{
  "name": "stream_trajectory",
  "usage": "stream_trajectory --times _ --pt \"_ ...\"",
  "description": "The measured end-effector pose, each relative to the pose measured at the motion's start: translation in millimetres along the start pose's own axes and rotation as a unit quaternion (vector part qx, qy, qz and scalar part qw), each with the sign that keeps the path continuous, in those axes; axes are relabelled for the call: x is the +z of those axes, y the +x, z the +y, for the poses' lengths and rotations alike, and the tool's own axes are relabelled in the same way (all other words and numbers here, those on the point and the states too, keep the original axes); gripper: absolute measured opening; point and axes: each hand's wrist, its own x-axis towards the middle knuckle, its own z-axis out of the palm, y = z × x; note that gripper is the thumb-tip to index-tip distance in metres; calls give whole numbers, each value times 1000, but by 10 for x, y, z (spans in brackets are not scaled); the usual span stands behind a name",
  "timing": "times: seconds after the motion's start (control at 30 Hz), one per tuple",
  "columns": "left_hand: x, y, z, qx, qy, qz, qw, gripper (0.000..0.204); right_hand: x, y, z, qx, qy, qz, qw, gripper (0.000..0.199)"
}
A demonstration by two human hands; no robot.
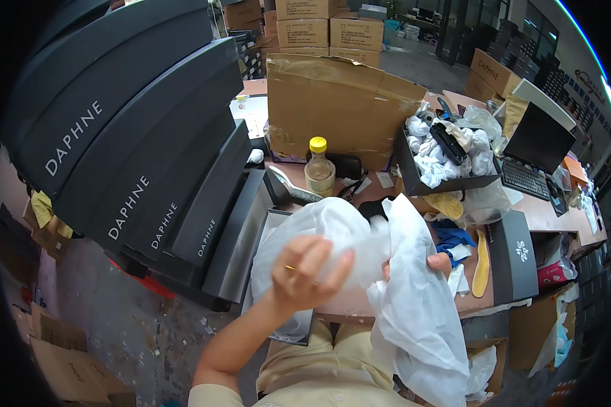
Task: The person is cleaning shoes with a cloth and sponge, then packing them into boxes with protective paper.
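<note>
My left hand (309, 271), with a ring on one finger, is closed in front of me, its fingers pinched on a translucent white sheet (363, 261). The sheet is blurred at its edges and stretches across toward my right hand (438, 263). That hand is wrapped round white tissue paper (417, 312), which hangs down in long folds past the table's front edge. Whether anything lies inside the tissue is hidden. Below and behind my left hand, an open black shoebox (278, 218) is filled with more white tissue paper (278, 247).
Large black shoeboxes (176, 146) are stacked at my left. On the table stand a yellow-capped bottle (319, 163), a cardboard panel (339, 108) and a box of crumpled paper (455, 180). A yellow insole (481, 264), blue cloth (451, 235) and black box (512, 261) lie at right.
</note>
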Motion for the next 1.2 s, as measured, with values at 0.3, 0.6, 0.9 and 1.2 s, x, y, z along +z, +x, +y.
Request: stream_trajectory --times 0.3,0.6,0.9,1.2 --pt "-584 -35 179 -125 -183 -218 950 37 126 54 -366 10 -54 73 996 42" --pt "-583 -384 284 -240 -665 -563 428 46 -94 47 -666 92 -265 238 930 34" --pt "-293 -986 -167 -161 -44 -521 837 58 -79 -509 -1379 -70 -498 208 839 42" --pt "121 -1048 -158 -333 -273 -557 711 44 2315 -126 -1117 -33 -363 -65 929 46"
